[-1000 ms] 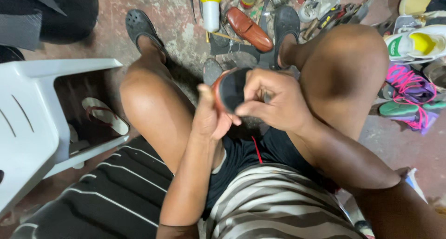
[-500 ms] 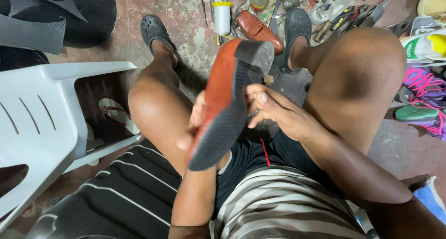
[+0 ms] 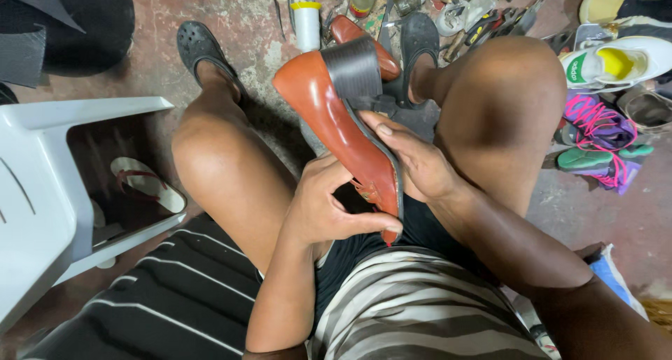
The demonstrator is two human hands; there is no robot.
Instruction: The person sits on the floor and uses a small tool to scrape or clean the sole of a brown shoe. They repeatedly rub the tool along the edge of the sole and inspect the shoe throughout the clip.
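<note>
Both grips clasped on my brown heeled shoe (image 3: 336,115), left hand (image 3: 325,206) wrapping its toe end, right hand (image 3: 413,164) pressed along the black sole edge, shoe tilted heel-up between my knees, white plastic chair (image 3: 49,192) left, second brown shoe (image 3: 364,45) on floor beyond.

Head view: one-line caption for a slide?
Seated person's left hand and right hand hold a brown block-heeled shoe between the knees, above a tool-strewn floor.
</note>
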